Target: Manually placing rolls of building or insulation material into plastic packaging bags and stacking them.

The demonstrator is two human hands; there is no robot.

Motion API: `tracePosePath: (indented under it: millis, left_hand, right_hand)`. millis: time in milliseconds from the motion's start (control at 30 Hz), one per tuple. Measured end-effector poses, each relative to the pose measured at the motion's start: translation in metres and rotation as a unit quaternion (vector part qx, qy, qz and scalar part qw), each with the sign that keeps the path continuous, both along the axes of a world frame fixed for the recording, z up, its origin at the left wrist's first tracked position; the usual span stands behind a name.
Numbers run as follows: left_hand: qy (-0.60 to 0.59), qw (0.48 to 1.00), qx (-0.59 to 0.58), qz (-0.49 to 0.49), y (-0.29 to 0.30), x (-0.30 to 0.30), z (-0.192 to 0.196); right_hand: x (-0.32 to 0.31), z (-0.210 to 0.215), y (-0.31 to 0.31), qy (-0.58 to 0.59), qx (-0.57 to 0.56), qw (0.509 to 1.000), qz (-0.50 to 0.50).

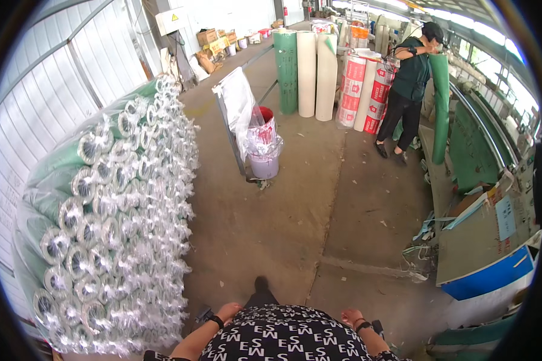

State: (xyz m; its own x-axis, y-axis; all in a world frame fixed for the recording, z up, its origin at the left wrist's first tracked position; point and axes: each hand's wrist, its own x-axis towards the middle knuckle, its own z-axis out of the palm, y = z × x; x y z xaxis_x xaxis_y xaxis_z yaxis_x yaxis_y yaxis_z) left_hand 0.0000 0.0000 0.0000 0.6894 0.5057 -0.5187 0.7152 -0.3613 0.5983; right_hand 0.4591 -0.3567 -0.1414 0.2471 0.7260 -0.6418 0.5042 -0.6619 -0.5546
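Left hand (228,311) at hip, empty, loosely curled | right hand (350,316) likewise, holding nothing

Stacked wrapped rolls (108,222), hands (227,313) empty.

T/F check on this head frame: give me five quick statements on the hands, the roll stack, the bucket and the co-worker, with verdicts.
1. Both hands, left hand and right hand, are empty at the person's sides. True.
2. The stack of plastic-wrapped green rolls is on the person's right. False: it is on the left.
3. The grey bucket stands on the concrete floor ahead. True.
4. The co-worker holds a red roll. False: an upright green roll.
5. The left hand touches the stack. False: they are apart.
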Motion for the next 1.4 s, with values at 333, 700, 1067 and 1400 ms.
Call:
tracePosePath:
  millis: [333, 700, 1067, 1400]
  left_hand:
    - [-0.021, 0.979, -0.186, 0.078, 0.146, 0.111, -0.028]
    - [-0.097, 0.945, -0.246, 0.193, 0.404, 0.253, 0.025]
    - [-0.063, 0.888, -0.204, 0.408, 0.504, 0.163, 0.017]
    - [0.152, 0.913, -0.161, 0.342, 0.397, 0.084, 0.029]
  right_hand:
    - [-0.019, -0.043, 0.000, -0.050, -0.147, 0.981, 0.115]
    - [0.109, 0.093, 0.394, -0.074, -0.139, 0.943, 0.293]
    - [0.116, 0.158, 0.908, 0.199, 0.106, 0.964, -0.139]
    - [0.071, 0.078, 1.127, 0.074, 0.019, 0.938, -0.339]
